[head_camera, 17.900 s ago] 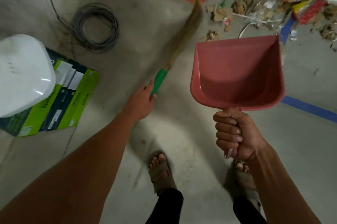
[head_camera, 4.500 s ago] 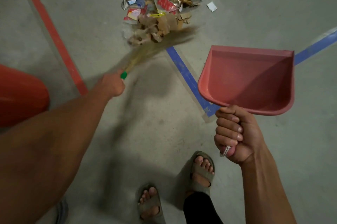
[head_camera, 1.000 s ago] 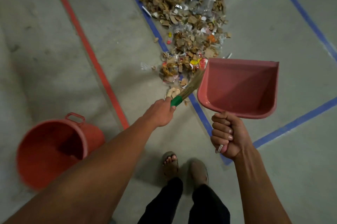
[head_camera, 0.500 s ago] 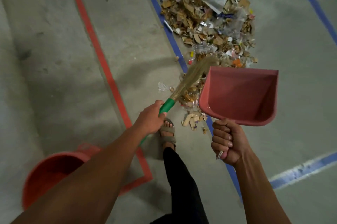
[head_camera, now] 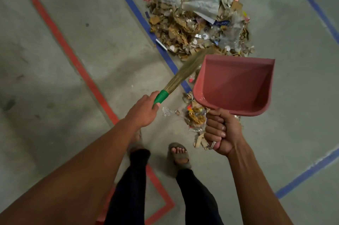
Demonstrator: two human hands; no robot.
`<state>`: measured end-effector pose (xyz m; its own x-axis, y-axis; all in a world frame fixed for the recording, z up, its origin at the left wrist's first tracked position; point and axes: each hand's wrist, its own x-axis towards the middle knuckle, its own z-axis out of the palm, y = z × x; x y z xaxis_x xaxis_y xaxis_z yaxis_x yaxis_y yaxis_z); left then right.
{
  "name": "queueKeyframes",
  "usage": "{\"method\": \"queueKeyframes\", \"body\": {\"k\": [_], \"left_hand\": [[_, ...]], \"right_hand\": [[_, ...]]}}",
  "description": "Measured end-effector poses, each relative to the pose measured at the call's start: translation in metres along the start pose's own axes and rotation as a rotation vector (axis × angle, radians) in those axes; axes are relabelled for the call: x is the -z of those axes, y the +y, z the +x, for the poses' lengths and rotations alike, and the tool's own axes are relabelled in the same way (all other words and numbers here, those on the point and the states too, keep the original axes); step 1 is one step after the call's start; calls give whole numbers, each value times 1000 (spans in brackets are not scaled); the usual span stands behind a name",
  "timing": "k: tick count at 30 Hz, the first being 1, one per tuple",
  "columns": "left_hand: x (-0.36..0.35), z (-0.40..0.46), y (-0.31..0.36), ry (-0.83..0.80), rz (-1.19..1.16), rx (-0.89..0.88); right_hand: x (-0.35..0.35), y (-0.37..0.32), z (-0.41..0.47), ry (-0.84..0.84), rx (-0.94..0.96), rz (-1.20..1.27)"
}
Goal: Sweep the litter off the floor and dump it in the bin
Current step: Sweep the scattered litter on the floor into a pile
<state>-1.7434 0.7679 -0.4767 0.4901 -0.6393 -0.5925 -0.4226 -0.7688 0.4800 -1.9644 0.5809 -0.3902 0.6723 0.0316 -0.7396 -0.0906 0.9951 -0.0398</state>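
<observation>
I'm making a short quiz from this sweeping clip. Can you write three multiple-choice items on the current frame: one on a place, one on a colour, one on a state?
1. Where is the large litter pile?
A. Inside the dustpan
B. On the floor beyond the dustpan, beside a blue tape line
C. Behind the person's feet

2. What colour is the broom collar above the left hand?
A. Green
B. Yellow
C. White

3. What state is the dustpan in?
A. Full of cardboard scraps
B. Lying upside down on the floor
C. Empty, gripped by its handle in the right hand

Answers:
1. B: the pile lies on the concrete next to the blue tape line.
2. A: a green collar shows where the bristles start.
3. C: its inside is bare pink, and the fingers wrap round the handle.
</observation>
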Motion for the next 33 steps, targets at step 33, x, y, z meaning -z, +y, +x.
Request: {"method": "queueKeyframes", "body": {"k": [33], "left_hand": [[5,176,-69,-782,735,-809]], "right_hand": [[-33,112,123,156,754,753]]}}
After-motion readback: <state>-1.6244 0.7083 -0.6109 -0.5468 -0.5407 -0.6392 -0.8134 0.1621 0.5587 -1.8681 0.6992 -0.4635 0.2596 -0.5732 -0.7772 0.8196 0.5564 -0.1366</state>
